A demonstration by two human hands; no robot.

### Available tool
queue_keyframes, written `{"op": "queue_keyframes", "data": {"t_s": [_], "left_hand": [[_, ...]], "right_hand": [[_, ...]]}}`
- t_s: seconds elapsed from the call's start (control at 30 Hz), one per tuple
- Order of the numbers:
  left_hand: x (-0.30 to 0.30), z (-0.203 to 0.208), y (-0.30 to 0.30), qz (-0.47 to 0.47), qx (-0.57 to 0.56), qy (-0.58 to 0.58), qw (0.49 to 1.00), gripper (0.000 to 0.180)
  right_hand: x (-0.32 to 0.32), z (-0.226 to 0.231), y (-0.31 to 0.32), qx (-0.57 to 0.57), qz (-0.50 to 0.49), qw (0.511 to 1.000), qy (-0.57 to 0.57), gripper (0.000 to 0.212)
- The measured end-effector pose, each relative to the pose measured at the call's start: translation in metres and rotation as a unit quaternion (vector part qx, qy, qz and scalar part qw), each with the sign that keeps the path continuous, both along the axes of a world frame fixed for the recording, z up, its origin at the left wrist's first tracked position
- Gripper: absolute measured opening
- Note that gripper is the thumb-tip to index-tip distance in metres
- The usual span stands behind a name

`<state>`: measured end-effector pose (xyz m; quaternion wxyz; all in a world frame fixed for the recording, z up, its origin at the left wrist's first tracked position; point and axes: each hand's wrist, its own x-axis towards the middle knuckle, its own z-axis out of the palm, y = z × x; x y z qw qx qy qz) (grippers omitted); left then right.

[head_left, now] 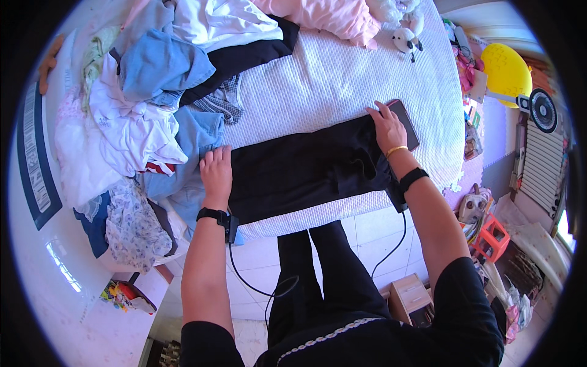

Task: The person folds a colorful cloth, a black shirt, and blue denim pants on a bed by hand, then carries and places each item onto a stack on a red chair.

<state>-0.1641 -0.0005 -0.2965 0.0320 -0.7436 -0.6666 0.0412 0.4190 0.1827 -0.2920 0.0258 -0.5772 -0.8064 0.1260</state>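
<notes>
A black garment point(287, 171), folded into a long strip, lies across the near edge of the bed. Its exact kind does not show. Resting flat at its left end is my left hand point(216, 174), fingers stretched forward and lying together. My right hand point(389, 129) touches the far right corner of the cloth, its fingers extended and apart. The fabric is rumpled beside that hand. A dark phone point(403, 122) lies just right of it, partly covered by the hand. Light blue denim point(205, 128) sits close to my left hand.
A heap of clothes, including a white shirt point(134, 131) and blue jeans point(162, 67), covers the bed's left side. Pink clothing point(324, 18) and a plush toy point(405, 40) lie at the far side. Cables hang from both wrist straps. A wooden box point(411, 296) stands on the floor.
</notes>
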Motion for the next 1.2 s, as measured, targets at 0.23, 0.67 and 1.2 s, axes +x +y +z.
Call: {"op": "queue_keyframes", "data": {"t_s": [0.23, 0.67, 1.2], "left_hand": [[-0.018, -0.012, 0.003, 0.042, -0.103, 0.038, 0.993, 0.008], [0.031, 0.023, 0.008, 0.036, -0.088, -0.099, 0.991, 0.036], [0.159, 0.029, 0.016, -0.089, -0.142, -0.234, 0.958, 0.035]], "right_hand": [[0.021, -0.02, 0.01, -0.097, 0.04, 0.988, -0.11, 0.03], [-0.003, 0.015, -0.043, -0.047, -0.017, 0.998, 0.048, 0.058], [-0.009, 0.018, -0.105, -0.152, -0.044, 0.984, 0.078, 0.078]]}}
